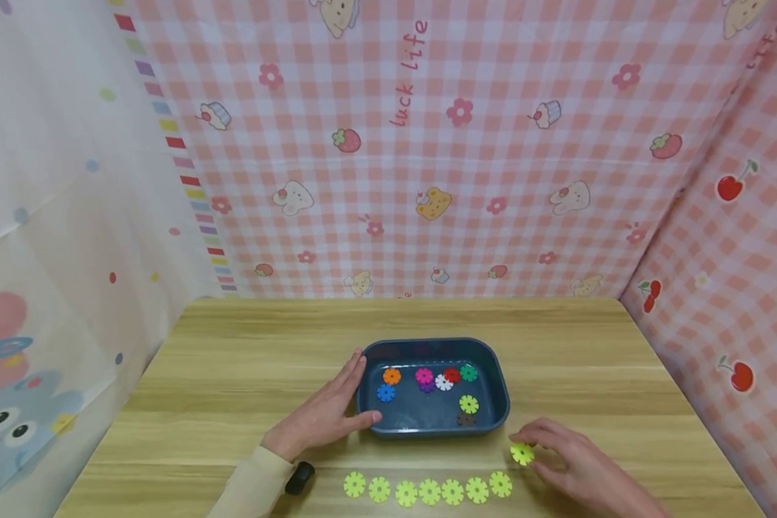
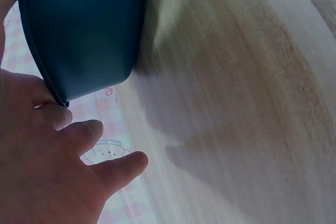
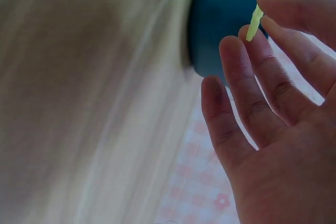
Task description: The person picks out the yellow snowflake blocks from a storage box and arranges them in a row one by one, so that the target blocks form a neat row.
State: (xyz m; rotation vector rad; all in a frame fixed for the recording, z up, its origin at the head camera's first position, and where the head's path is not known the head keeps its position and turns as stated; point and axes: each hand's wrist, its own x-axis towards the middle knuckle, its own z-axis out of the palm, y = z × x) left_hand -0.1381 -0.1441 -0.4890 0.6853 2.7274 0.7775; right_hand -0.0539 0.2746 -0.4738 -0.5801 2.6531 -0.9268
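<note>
My left hand holds the left end of a dark blue plastic tub, thumb over the front corner and fingers along the left rim. In the left wrist view, fingertips touch the rim of the tub, and the little finger sticks out free. Off the tub's front right corner, my right hand pinches a yellow-green notched plastic disc between thumb and fingers. This disc appears edge-on in the right wrist view, the other fingers spread. Several matching discs lie in a row before the tub.
Inside the tub lie loose discs, among them an orange one, a blue one, a green one and another yellow-green one. The wooden table meets a pink checked cloth at its back edge.
</note>
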